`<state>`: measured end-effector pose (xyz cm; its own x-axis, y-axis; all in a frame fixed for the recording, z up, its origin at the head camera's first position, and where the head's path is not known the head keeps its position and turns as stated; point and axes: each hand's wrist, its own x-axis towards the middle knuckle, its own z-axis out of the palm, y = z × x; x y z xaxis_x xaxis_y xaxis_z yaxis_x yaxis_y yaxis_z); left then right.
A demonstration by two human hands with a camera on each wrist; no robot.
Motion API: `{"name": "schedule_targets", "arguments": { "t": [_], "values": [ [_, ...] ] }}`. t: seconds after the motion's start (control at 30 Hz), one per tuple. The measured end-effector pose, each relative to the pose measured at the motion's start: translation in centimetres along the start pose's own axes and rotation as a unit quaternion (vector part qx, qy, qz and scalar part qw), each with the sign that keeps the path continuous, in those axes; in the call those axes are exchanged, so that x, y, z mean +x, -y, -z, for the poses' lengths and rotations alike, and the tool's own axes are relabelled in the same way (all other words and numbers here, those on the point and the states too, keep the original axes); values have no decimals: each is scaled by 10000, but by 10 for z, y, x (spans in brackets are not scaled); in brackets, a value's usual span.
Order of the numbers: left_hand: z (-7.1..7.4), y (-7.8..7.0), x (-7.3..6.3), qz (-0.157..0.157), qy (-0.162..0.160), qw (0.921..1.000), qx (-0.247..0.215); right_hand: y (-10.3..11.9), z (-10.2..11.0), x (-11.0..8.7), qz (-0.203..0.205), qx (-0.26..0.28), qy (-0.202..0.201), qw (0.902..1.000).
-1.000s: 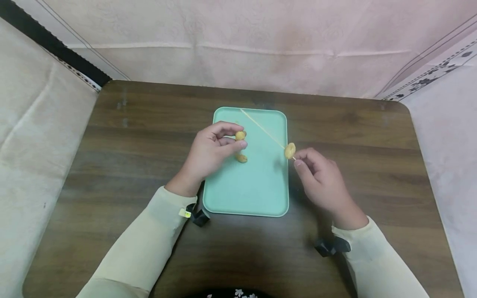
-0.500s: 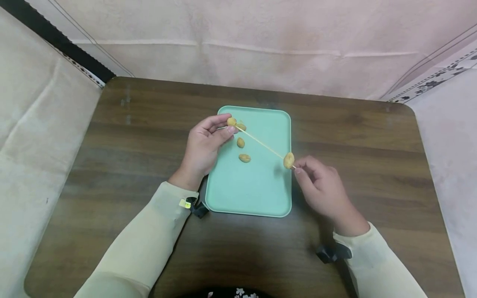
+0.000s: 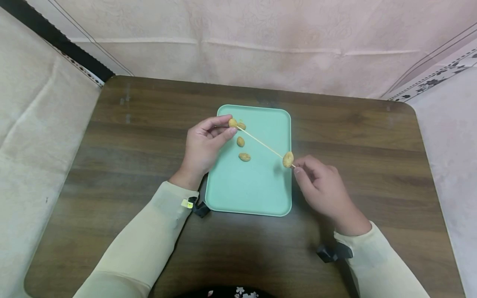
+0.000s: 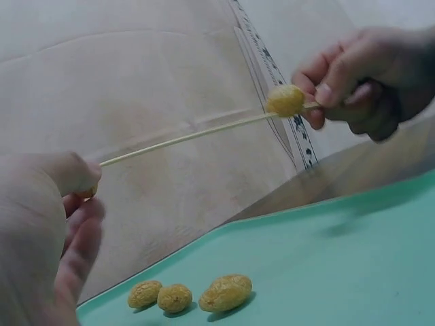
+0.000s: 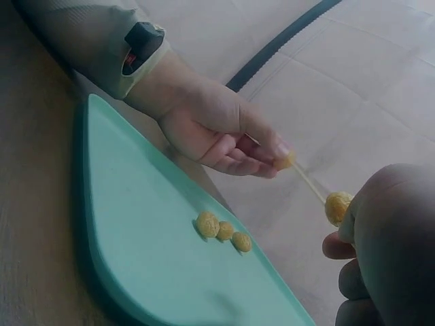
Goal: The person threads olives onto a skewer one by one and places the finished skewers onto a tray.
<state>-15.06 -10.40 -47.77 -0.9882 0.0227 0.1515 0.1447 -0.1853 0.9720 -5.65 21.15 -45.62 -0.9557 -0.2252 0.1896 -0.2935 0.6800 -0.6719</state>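
My right hand (image 3: pixel 324 182) pinches the lower end of a thin bamboo skewer (image 3: pixel 261 142), just right of the tray. Close by its fingertips, a small wrinkled yellow potato (image 3: pixel 288 159) is threaded on the skewer. Thumb and fingers of my left hand (image 3: pixel 201 147) pinch a second small potato (image 3: pixel 232 123) at the skewer's far tip, over the tray's upper left. In the left wrist view the left thumb partly covers this potato (image 4: pixel 88 193). Beneath, three loose small potatoes (image 4: pixel 225 293) lie on the mint-green tray (image 3: pixel 249 190).
The tray lies on a brown wooden table (image 3: pixel 149 120). Pale cloth (image 3: pixel 261 41) hangs behind the table and along its sides. Black wrist cameras (image 3: pixel 334 251) are strapped over both light sleeves (image 3: pixel 138 240).
My left hand has moved slightly up and left with its potato, which now meets the skewer tip. The right hand has dropped a little. Over the last half second both are nearly still.
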Motion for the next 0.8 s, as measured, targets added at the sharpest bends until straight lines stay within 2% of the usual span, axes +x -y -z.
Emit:
{"name": "schedule_targets", "arguments": {
  "t": [0.2, 0.37, 0.6, 0.8],
  "values": [
    [-2, 1, -3, -410, -325, 9953, 809, 5, 2, 2, 269, -407, -124, 9987],
    [-2, 2, -5, -705, -448, 9886, 1251, 10, 1, 3, 525, -597, -179, 9967],
    [-4, 2, -7, -758, -278, 9827, 1668, 18, -2, 6, 658, -660, -57, 9956],
    [-5, 2, -8, -863, -233, 9815, 1693, 22, -6, 11, 629, -555, -29, 9965]
  ]
}}
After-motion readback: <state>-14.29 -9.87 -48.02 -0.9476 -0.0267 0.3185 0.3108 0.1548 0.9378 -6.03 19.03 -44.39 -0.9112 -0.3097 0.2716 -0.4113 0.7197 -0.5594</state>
